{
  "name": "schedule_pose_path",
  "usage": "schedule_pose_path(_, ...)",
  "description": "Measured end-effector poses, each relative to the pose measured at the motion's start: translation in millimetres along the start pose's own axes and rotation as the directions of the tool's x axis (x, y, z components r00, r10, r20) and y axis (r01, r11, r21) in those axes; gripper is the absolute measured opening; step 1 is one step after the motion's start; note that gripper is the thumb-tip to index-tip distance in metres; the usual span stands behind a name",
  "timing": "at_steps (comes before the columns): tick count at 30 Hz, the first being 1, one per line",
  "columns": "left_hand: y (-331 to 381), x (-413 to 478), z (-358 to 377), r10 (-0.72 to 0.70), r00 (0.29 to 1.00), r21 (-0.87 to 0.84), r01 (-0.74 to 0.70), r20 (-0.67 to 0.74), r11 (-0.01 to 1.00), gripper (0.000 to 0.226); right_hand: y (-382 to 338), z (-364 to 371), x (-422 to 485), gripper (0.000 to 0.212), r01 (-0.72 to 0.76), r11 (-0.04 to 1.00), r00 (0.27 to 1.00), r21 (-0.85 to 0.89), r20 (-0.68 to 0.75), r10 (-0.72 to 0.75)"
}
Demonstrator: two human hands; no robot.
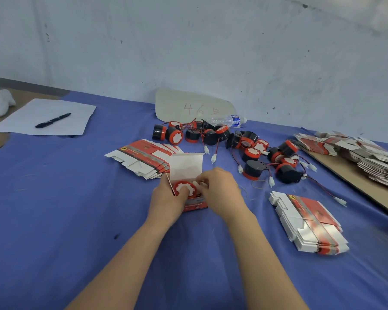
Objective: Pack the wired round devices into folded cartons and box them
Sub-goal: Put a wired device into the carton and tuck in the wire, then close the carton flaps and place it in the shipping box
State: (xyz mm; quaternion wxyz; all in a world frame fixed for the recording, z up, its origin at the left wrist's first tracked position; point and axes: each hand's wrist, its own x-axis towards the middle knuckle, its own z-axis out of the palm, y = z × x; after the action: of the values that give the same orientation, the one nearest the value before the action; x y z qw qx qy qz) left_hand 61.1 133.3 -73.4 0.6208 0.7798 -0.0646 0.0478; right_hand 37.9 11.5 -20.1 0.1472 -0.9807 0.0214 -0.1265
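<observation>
A small red and white carton stands on the blue cloth with its white lid flap up. Inside it sits a round black and red device with a white face. My left hand grips the carton's left side, thumb on the device. My right hand pinches the device's white plug and wire at the carton's right opening. Several more wired round devices lie in a heap behind. Flat cartons lie in a stack at the left and another stack at the right.
A large pile of flat cartons rests on a cardboard sheet at the far right. A plastic bottle and a card marked 46 stand by the wall. A pen lies on white paper. Rubber bands lie nearby.
</observation>
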Motion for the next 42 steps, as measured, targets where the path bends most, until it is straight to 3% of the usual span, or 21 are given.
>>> schedule_pose_path(9, 1, -1, 1, 0.004, 1.000, 0.028, -0.004, -0.008, 1.000, 0.036, -9, 9, -7, 0.025, -0.119, 0.993, 0.991, 0.019, -0.065, 0.120)
schedule_pose_path(12, 1, -2, 1, 0.021, 1.000, 0.045, -0.020, -0.016, 0.999, 0.035, -11, 5, -2, 0.022, -0.115, 0.981, 0.992, -0.159, -0.061, 0.106)
schedule_pose_path(15, 0, 0, 0, 0.034, 0.997, 0.166, -0.022, -0.070, 0.986, 0.038, -8, 1, 7, 0.020, -0.189, 0.951, 0.980, -0.243, 0.007, 0.197)
schedule_pose_path(18, 3, -4, 0, 0.075, 0.984, 0.250, -0.032, -0.164, 0.968, 0.049, -6, -1, 13, 0.020, -0.269, 0.946, 0.950, -0.180, 0.115, 0.292)
schedule_pose_path(22, 5, -9, 2, 0.200, 0.957, 0.170, -0.166, -0.210, 0.972, 0.066, -10, 1, 14, 0.031, -0.261, 0.964, 0.955, -0.051, 0.130, 0.265)
schedule_pose_path(26, 6, -9, 1, 0.296, 0.943, 0.138, -0.276, -0.150, 0.951, 0.062, -9, 6, 10, 0.057, -0.232, 0.969, 0.973, 0.080, 0.030, 0.230)
schedule_pose_path(28, 7, -10, 0, 0.332, 0.939, 0.142, -0.317, -0.095, 0.938, 0.045, -9, 9, 10, 0.062, -0.230, 0.967, 0.971, 0.111, -0.036, 0.236)
schedule_pose_path(31, 6, -9, 0, 0.349, 0.937, 0.118, -0.343, -0.031, 0.932, 0.042, -10, 16, 8, 0.065, -0.217, 0.962, 0.963, 0.167, -0.125, 0.239)
schedule_pose_path(35, 0, -1, -1, 0.343, 0.939, 0.253, -0.330, -0.009, 0.910, 0.040, -8, 25, 7, 0.053, -0.123, 0.953, 0.965, 0.278, -0.189, 0.180)
schedule_pose_path(38, -2, 1, -1, 0.299, 0.951, 0.196, -0.279, -0.079, 0.940, 0.048, 4, 23, 6, 0.028, -0.011, 0.967, 0.991, 0.256, -0.129, 0.045)
schedule_pose_path(42, -2, 3, -2, 0.199, 0.970, 0.063, -0.192, -0.136, 0.979, 0.062, 23, 17, -3, 0.035, 0.041, 0.922, 0.999, 0.384, 0.014, -0.050)
